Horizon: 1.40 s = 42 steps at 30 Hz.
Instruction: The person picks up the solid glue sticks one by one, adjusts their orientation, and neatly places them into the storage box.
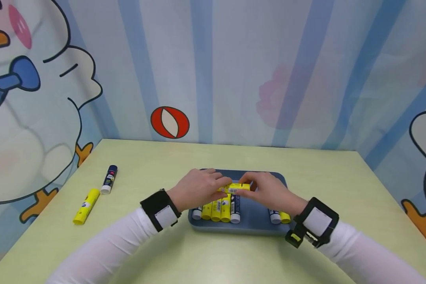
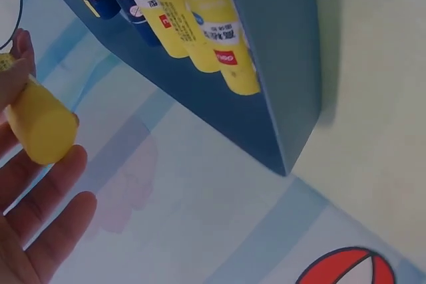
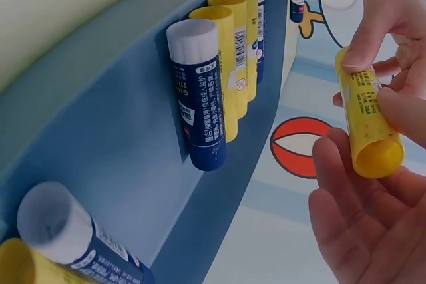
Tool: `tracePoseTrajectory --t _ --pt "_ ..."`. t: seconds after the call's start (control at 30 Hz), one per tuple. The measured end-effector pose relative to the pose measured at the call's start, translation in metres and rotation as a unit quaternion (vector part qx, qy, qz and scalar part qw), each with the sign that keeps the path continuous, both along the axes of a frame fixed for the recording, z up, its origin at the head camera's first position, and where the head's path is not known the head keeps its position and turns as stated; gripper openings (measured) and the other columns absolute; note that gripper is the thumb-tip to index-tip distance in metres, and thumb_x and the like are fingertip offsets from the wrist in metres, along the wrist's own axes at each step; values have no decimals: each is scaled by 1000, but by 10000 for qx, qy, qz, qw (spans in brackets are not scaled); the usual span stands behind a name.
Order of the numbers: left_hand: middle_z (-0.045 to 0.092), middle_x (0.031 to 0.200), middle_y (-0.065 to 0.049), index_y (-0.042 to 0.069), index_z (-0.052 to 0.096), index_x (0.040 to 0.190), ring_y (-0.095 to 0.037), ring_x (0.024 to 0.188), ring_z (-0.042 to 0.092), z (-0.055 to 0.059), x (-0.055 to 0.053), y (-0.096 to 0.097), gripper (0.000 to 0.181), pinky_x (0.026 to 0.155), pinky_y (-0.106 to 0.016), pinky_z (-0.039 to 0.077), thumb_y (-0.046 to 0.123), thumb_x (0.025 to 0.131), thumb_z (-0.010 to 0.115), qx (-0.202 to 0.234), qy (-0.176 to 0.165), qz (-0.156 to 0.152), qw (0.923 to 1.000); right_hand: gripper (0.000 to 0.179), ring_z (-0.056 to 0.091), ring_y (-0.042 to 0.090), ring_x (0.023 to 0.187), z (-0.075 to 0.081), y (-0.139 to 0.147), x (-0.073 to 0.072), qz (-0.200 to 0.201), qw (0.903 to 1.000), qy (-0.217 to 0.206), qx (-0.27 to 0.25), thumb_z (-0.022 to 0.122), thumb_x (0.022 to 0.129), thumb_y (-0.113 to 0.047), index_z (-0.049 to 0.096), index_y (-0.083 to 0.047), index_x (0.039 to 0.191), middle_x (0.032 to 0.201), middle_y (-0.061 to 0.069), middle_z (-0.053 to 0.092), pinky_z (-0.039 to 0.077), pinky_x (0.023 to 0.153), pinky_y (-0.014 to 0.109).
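Observation:
Above a grey-blue tray (image 1: 255, 211), both hands hold one yellow glue stick (image 1: 239, 187) sideways. My left hand (image 1: 200, 189) pinches one end of it with thumb and fingers. The other end is pinched by my right hand (image 1: 268, 191). In the right wrist view the held glue stick (image 3: 369, 114) shows its round yellow end and printed label. Inside the tray, several yellow glue sticks (image 1: 216, 211) lie side by side with a navy, white-ended glue stick (image 1: 235, 209) at the row's right. Another navy glue stick (image 1: 275, 216) and a yellow one (image 1: 285, 218) lie at the tray's right.
On the table (image 1: 145, 165) left of the tray lie a loose yellow glue stick (image 1: 86, 206) and a navy glue stick (image 1: 109, 179). A printed cloth wall (image 1: 227, 79) stands behind the table. The tray's raised rim (image 1: 230, 228) surrounds the glue sticks.

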State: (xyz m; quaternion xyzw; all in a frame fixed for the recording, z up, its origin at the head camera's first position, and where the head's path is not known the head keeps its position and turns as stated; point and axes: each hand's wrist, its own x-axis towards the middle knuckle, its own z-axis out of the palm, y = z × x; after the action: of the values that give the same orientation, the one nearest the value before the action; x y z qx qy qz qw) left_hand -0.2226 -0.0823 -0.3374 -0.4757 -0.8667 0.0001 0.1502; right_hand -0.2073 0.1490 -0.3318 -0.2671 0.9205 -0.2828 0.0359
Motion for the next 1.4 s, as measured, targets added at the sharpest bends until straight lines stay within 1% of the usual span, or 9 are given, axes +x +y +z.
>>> tracePoseTrajectory --t 0.13,0.27,0.37,0.47,0.57,0.8,0.97,1.17,1.4 --pt "69 106 -2 14 62 124 -15 87 63 -7 -3 -10 42 68 -25 53 38 90 69 339 -669 685 9948 27 52 16 72 -1 4 2 -205 9998 -50 32 70 91 -30 67 -9 106 84 -4 61 46 57 29" --pt "70 102 -3 13 61 122 -14 81 64 -15 -8 -28 42 64 -26 52 40 90 68 851 -958 1424 9815 30 50 16 69 -2 15 0 -490 9987 -2 164 70 91 -31 67 -6 107 83 -1 61 44 58 30" --pt "69 97 -3 12 61 118 -13 70 60 -23 -12 -42 38 58 -24 48 38 91 68 1201 -1312 2047 9625 32 50 16 69 -5 27 0 -689 9972 -2 301 69 91 -33 67 -5 107 85 0 62 43 60 30" --pt "69 96 -6 9 61 117 -14 64 55 -29 -13 -53 37 56 -25 46 36 92 67 1455 -1844 2687 9341 32 50 16 68 -8 40 0 -919 9949 -30 425 69 91 -33 67 -4 104 85 2 62 43 59 30" --pt "67 93 -6 8 62 115 -16 66 56 -34 -15 -59 37 59 -28 48 37 92 66 1517 -2284 3140 9089 30 52 16 67 -13 51 1 -1159 9916 -20 581 69 90 -32 66 -4 100 84 3 63 44 57 30" --pt "62 75 0 8 68 101 -16 65 55 -52 -17 -62 34 58 -29 46 40 91 66 1303 -2802 3487 8848 29 52 14 60 -23 59 6 -1414 9842 133 1054 71 89 -31 66 -3 94 79 4 64 43 51 29" --pt "57 62 1 10 66 85 -15 56 52 -61 -13 -58 30 51 -27 39 40 92 65 1312 -3087 3482 8753 28 53 13 56 -27 55 8 -1458 9793 179 1393 71 89 -30 64 -3 91 75 4 63 43 48 28" --pt "50 55 2 12 60 66 -15 51 48 -63 -12 -54 34 49 -25 33 30 95 63 1460 -3179 3273 8778 26 50 13 54 -30 52 8 -1394 9752 478 1651 73 87 -29 63 -5 86 70 3 59 41 47 28" --pt "48 54 2 11 59 62 -15 52 49 -58 -18 -47 33 49 -24 33 23 93 63 1511 -3140 3238 8796 27 46 12 50 -28 49 9 -1256 9668 1045 1964 73 86 -27 58 -6 78 63 1 51 38 43 26"
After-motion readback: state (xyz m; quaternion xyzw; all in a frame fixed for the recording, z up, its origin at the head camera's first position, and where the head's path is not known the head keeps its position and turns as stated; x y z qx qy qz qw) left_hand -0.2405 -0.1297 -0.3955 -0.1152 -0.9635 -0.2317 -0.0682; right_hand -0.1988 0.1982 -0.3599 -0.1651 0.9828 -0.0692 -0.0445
